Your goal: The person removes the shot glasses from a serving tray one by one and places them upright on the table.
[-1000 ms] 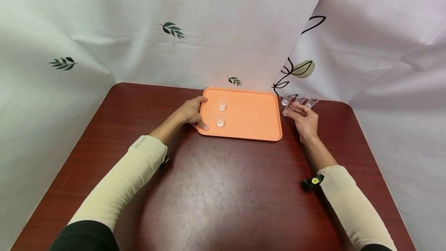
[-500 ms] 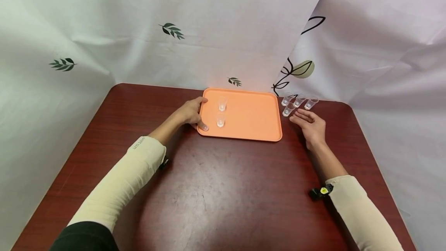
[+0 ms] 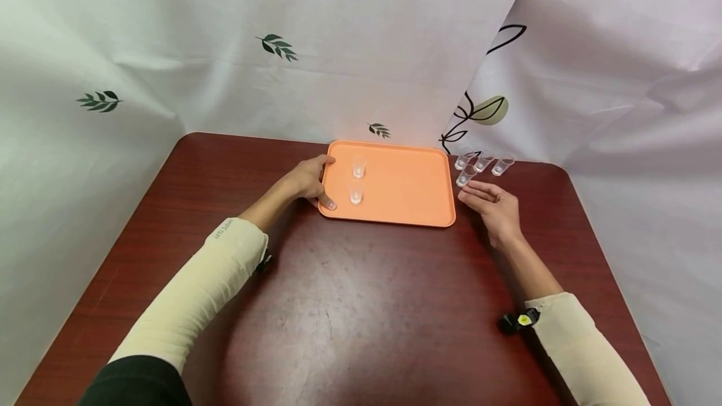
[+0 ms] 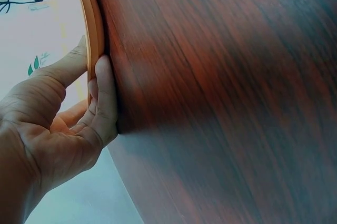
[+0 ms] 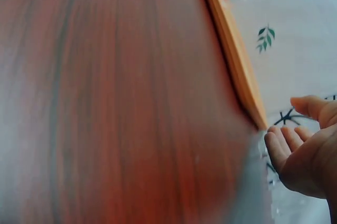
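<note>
Since the frame one second back, right hand (image 3: 495,205) has drawn away from the cluster of small clear plastic cups (image 3: 465,175) and now lies nearer the person, just beside the tray's right rim; left hand, tray and the cups on it are unchanged.

Dark red-brown wooden table (image 3: 350,306): carries everything, backed by white leaf-printed cloth (image 3: 271,49).

Flat orange rectangular plastic tray (image 3: 406,193): lies at the far middle of the table, long side toward the person.

Left hand (image 3: 309,182): grips the tray's left rim, thumb over the top near the front-left corner, fingers curled at the edge; the left wrist view shows the thumb (image 4: 68,66) and a finger pinching the orange rim (image 4: 92,29) between them.

Right hand: on the table off the tray's right side, palm turned up and inward, fingers loosely extended and apart, holding nothing. Its fingertips point toward the nearest clear cup off the tray and stop just short of it; contact cannot be told.

Cups on the tray: two small clear plastic cups (image 3: 358,168), upright, one behind the other near the tray's left rim, just beside the left hand.

Cups off the tray: four, upright, grouped just beyond the tray's far-right corner.
</note>
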Demonstrator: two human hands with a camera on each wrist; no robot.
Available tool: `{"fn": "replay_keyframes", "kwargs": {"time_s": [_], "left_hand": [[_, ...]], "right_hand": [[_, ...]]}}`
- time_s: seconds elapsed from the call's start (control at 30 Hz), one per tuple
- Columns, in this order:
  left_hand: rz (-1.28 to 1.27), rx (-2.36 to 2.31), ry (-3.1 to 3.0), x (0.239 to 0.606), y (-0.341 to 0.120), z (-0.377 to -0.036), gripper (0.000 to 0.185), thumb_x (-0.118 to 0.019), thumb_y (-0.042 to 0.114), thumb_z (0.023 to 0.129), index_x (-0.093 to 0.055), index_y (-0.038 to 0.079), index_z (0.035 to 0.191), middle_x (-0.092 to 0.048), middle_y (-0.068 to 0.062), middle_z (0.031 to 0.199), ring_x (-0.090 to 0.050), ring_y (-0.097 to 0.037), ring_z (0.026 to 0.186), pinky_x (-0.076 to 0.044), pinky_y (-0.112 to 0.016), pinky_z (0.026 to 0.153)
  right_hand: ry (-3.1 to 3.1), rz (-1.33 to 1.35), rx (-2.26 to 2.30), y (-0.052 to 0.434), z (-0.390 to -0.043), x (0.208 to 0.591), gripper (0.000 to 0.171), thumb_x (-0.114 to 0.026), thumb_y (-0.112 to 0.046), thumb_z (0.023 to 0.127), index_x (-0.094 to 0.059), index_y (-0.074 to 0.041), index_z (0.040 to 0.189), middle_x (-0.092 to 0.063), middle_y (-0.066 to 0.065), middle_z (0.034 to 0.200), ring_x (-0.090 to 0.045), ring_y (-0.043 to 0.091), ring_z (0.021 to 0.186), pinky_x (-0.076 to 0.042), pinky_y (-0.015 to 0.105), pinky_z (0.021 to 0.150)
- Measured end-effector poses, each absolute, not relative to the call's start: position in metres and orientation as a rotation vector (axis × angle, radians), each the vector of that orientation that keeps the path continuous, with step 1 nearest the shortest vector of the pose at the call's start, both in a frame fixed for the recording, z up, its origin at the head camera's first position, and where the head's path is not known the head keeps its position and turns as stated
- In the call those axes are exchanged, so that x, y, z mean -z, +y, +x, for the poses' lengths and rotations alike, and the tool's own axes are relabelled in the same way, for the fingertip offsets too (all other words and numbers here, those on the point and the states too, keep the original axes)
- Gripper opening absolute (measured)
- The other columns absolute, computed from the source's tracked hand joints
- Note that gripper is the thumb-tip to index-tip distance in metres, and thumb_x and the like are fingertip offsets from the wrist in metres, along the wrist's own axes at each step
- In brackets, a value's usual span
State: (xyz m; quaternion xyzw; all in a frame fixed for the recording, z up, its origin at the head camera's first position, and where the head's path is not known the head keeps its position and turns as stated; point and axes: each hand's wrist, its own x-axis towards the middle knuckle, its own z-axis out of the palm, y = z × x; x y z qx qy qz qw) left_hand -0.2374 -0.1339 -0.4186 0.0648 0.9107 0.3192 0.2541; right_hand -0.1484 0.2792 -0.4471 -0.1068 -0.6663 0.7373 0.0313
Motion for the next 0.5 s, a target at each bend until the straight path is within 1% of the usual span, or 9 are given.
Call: {"fn": "replay_keyframes", "kwargs": {"time_s": [0.1,0.2,0.37,0.43,0.5], "left_hand": [[0.173,-0.880,2.474,0.422,-0.133,-0.239,0.124,-0.104,0.005,0.079,-0.029,0.014,0.178,-0.043,-0.030,0.171,-0.071,-0.018,0.068,-0.070,-0.032,0.063],[0.176,-0.883,2.478,0.424,-0.133,-0.240,0.124,-0.104,0.004,0.079,-0.029,0.012,0.178,-0.043,-0.031,0.171,-0.070,-0.018,0.069,-0.069,-0.032,0.061],[0.174,-0.875,2.485,0.423,-0.133,-0.240,0.124,-0.104,0.004,0.079,-0.029,0.012,0.178,-0.041,-0.029,0.173,-0.073,-0.025,0.083,-0.070,-0.033,0.062],[0.171,-0.869,2.487,0.424,-0.133,-0.240,0.125,-0.104,0.004,0.079,-0.029,0.012,0.178,-0.041,-0.028,0.173,-0.074,-0.028,0.091,-0.070,-0.033,0.063],[0.171,-0.865,2.490,0.424,-0.133,-0.240,0.124,-0.104,0.005,0.079,-0.030,0.012,0.178,-0.040,-0.027,0.174,-0.074,-0.032,0.100,-0.070,-0.033,0.064]], "right_hand": [[-2.067,-0.292,-2.272,0.269,-0.149,0.446,0.040,-0.085,0.005,0.097,-0.074,0.006,0.135,-0.088,-0.006,0.101,-0.083,0.000,0.096,-0.067,0.017,0.089],[-2.096,-0.265,-2.272,0.257,-0.151,0.445,0.045,-0.085,0.005,0.097,-0.070,0.010,0.139,-0.088,-0.007,0.102,-0.083,0.000,0.096,-0.068,0.018,0.089],[-2.142,-0.225,-2.308,0.236,-0.154,0.444,0.057,-0.085,0.003,0.097,-0.061,0.017,0.147,-0.087,-0.005,0.108,-0.082,0.000,0.097,-0.069,0.020,0.088],[-2.175,-0.208,-2.298,0.227,-0.156,0.445,0.058,-0.085,0.002,0.097,-0.061,0.017,0.148,-0.087,-0.004,0.110,-0.081,0.000,0.098,-0.068,0.019,0.090],[-2.209,-0.189,-2.283,0.219,-0.156,0.447,0.058,-0.086,0.001,0.096,-0.062,0.017,0.147,-0.087,0.000,0.114,-0.081,0.000,0.100,-0.068,0.019,0.092]]}}
